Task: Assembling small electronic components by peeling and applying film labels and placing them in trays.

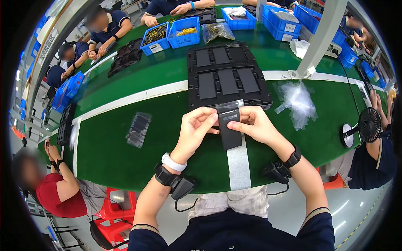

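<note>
We hold one flat black block over the green bench, its long side running from 12 to 6 o'clock. Our right hand grips it, thumb on top. Our left hand is at its 9 o'clock edge; we cannot tell if it grips. At 12 o'clock, a black tray holds six black plates. One fan stands at 3.

Right of our fingers we see a small black fan; well beyond them, two blue bins of small parts beside a clear bag; left and nearer us, a red stool.
</note>
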Demonstrator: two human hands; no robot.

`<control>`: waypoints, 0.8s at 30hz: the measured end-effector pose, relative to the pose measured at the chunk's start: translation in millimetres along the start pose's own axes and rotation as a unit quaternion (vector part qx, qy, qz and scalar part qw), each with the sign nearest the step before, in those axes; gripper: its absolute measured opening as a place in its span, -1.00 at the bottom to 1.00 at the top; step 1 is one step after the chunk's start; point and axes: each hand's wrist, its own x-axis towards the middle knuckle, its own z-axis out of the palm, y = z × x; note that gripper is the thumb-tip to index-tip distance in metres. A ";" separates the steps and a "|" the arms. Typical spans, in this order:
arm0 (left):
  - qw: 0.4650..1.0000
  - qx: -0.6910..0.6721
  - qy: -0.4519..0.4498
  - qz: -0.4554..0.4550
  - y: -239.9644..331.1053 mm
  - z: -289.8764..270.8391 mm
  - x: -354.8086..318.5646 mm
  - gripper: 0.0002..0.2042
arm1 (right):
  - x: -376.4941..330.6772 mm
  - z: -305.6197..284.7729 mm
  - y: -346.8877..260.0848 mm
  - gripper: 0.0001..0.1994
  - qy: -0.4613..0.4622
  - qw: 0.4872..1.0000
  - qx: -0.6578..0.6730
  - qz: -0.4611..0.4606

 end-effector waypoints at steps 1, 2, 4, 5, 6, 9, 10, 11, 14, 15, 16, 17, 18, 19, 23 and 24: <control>1.000 0.000 0.001 0.000 -0.7 0.1 1.2 -0.87 | 0.5 -0.5 0.6 -0.80 -0.001 1.000 0.001 0.000; 1.000 -0.013 0.004 -0.006 -0.2 -0.3 2.3 -0.87 | 1.0 -0.5 0.9 -0.81 0.005 1.000 0.002 -0.008; 1.000 -0.024 0.006 -0.009 2.7 -1.8 4.5 -0.87 | 2.9 -0.1 -0.3 -0.81 0.012 1.000 0.003 -0.019; 0.999 -0.030 0.004 -0.011 3.3 -2.3 4.9 -0.87 | 3.2 -0.3 0.1 -0.81 0.010 1.000 0.007 -0.013; 0.999 -0.035 0.003 -0.013 3.7 -2.5 4.9 -0.87 | 3.1 -0.2 0.2 -0.81 0.008 1.000 0.011 -0.007; 1.000 -0.019 0.004 0.014 3.0 -2.4 4.9 -0.88 | 1.7 0.6 -2.5 -0.81 -0.001 1.000 0.016 -0.021; 1.000 -0.020 0.004 0.014 3.0 -2.6 4.9 -0.88 | 1.0 0.3 -3.7 -0.81 -0.001 1.000 0.017 -0.020; 1.000 0.002 0.000 0.029 3.3 -3.3 4.5 -0.88 | 0.2 0.3 -5.0 -0.81 -0.010 0.999 0.040 -0.022; 0.998 0.019 -0.007 0.059 3.4 -3.2 4.5 -0.86 | -0.9 -0.7 -7.1 -0.81 -0.029 0.996 0.082 -0.025; 0.997 0.014 -0.009 0.074 3.5 -3.4 4.3 -0.85 | -1.2 -0.6 -7.2 -0.80 -0.039 0.994 0.101 -0.025; 0.997 0.015 -0.009 0.073 4.1 -3.9 4.3 -0.85 | -1.4 -0.4 -7.6 -0.80 -0.038 0.994 0.102 -0.025; 0.998 0.018 0.011 0.062 4.8 -3.8 4.0 -0.85 | -2.1 -0.3 -8.0 -0.81 -0.068 0.990 0.119 -0.041; 0.998 0.021 0.031 0.051 5.8 -3.8 3.8 -0.84 | -2.8 -0.1 -7.8 -0.81 -0.098 0.984 0.135 -0.057; 0.998 0.020 0.028 0.048 7.3 -4.1 4.0 -0.84 | -3.5 -0.4 -5.8 -0.81 -0.095 0.988 0.101 -0.066; 0.997 0.044 0.019 0.064 8.0 -3.3 5.4 -0.85 | 1.3 -2.3 -6.2 -0.82 -0.001 0.999 0.036 -0.024; 0.997 0.040 0.021 0.059 7.3 -3.1 5.7 -0.85 | 2.0 -1.5 -4.1 -0.82 -0.001 0.999 0.035 -0.025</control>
